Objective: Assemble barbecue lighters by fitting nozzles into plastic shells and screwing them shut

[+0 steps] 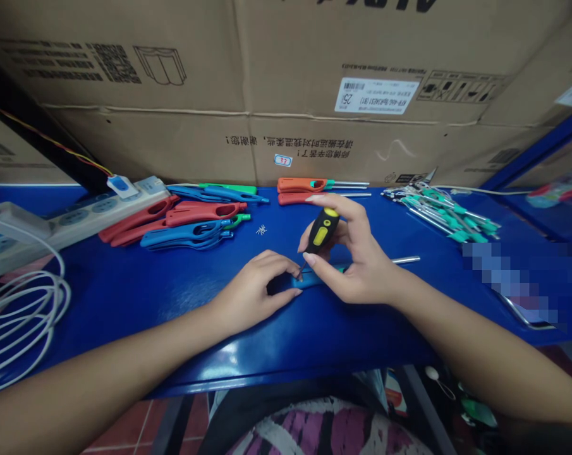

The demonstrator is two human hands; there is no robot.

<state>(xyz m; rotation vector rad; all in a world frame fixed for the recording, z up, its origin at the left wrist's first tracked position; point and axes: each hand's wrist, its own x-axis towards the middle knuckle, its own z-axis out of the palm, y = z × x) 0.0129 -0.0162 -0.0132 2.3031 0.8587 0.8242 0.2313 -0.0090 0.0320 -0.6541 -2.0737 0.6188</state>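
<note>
Nearest the camera, both forearms come in low over the front edge of the blue worktop [148,297], angling toward each other at the centre. The left hand [255,287] is palm down, wrist flat on the surface. Its fingers [279,260] are curled close together, and with the thumb they pinch the left end of a blue lighter [314,280] against the worktop. The right hand [361,265] is raised just above it, wrist cocked inward. Its fingers [335,203] wrap over the top of a black-and-yellow screwdriver [322,230], with the thumb closed on the far side of the handle.

The screwdriver is tilted, tip down, and the tip meets the lighter right beside the left fingertips (whether it sits in a screw is too small to tell). The lighter lies flat between the two hands, mostly covered by them. Its metal rod [406,260] pokes out to the right past the right hand.

Further back, a tiny metal bit [261,230] lies loose. Behind it to the left is a pile [181,221] of red and blue handles, then a power strip [77,218] with white cable [20,322] looped off the edge. To the right are green-tipped rods [447,218] in a heap, and an orange pair [304,185] lies at the back. Cardboard boxes [267,95] wall it all in.
</note>
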